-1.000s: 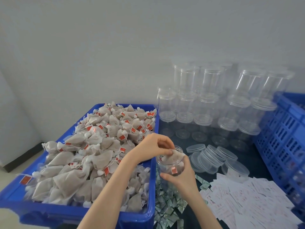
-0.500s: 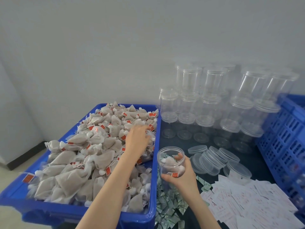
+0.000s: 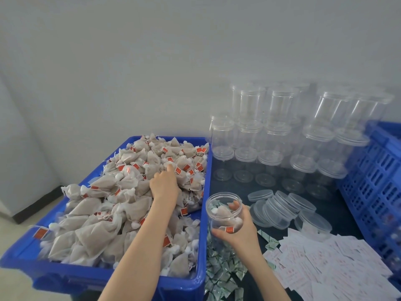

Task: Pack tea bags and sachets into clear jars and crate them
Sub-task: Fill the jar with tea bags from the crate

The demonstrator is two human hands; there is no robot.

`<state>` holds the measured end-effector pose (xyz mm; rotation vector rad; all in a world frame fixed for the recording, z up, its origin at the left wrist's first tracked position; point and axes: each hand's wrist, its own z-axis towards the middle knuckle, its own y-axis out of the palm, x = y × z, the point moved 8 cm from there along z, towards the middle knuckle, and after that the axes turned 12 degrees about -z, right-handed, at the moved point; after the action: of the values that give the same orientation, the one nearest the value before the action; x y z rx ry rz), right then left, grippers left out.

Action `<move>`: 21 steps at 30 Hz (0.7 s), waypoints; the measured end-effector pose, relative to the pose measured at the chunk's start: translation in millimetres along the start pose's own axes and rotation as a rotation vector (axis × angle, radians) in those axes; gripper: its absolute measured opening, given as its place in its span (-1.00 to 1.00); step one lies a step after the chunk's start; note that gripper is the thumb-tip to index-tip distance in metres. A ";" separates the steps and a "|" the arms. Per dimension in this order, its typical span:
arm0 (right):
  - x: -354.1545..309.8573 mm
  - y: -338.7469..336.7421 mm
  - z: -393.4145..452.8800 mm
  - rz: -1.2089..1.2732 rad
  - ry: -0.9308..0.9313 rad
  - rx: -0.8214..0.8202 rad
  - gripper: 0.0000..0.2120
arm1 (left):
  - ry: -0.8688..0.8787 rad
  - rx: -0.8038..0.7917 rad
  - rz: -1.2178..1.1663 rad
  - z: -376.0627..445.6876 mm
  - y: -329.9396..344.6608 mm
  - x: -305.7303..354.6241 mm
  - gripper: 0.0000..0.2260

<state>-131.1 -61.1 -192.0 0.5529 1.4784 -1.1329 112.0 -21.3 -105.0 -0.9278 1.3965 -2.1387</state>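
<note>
While the right hand (image 3: 240, 230) grips an open jar (image 3: 224, 210) holding only a few tea bags, the left hand (image 3: 163, 184) reaches, fingers loosely extended, into the heaped blue bin (image 3: 201, 235); filling has barely begun, with lidding and crating seemingly ahead.

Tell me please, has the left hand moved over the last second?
Yes: the left hand went from the jar mouth leftward and farther back over the tea bags.

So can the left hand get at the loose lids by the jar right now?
Probably not directly: the left hand is over the tea bags in the blue tray, and the right hand holding the jar sits between it and the lids.
</note>
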 end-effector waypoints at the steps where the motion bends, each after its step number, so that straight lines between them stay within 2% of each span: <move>1: -0.3 -0.4 -0.2 0.003 0.001 0.002 -0.19 | -0.001 0.024 -0.052 -0.5 -4.0 0.6 -0.70; 3: -0.9 -0.7 -0.4 0.012 0.001 0.004 -0.20 | -0.002 0.082 -0.175 -2.2 -13.2 2.3 -0.84; 6: -0.5 -0.2 -0.7 0.026 0.010 0.003 -0.19 | 0.035 0.156 -0.388 -7.6 -26.5 8.2 -0.89; 8: -0.3 -0.2 -0.9 0.025 0.013 0.001 -0.19 | 0.123 0.132 -0.591 -11.9 -32.1 18.2 -0.91; 12: -1.0 -0.7 -0.2 0.021 0.007 0.002 -0.23 | 0.401 -0.100 -0.976 -25.9 -38.3 50.8 -0.85; 15: -1.9 -2.0 -0.1 0.027 0.004 0.020 -0.22 | 0.531 -0.368 -1.093 -43.2 -32.7 75.6 -0.79; 18: -2.1 -1.2 1.0 0.033 0.003 0.022 -0.20 | 0.571 -0.582 -1.050 -60.6 -15.2 91.3 -0.74; 21: -0.5 -0.4 2.1 0.030 0.007 0.015 -0.15 | 0.580 -0.635 -0.865 -69.8 1.7 99.6 -0.74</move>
<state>-130.4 -62.9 -191.2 0.5877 1.4638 -1.1210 -7.3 -43.5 -95.4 -1.3970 2.3777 -2.7764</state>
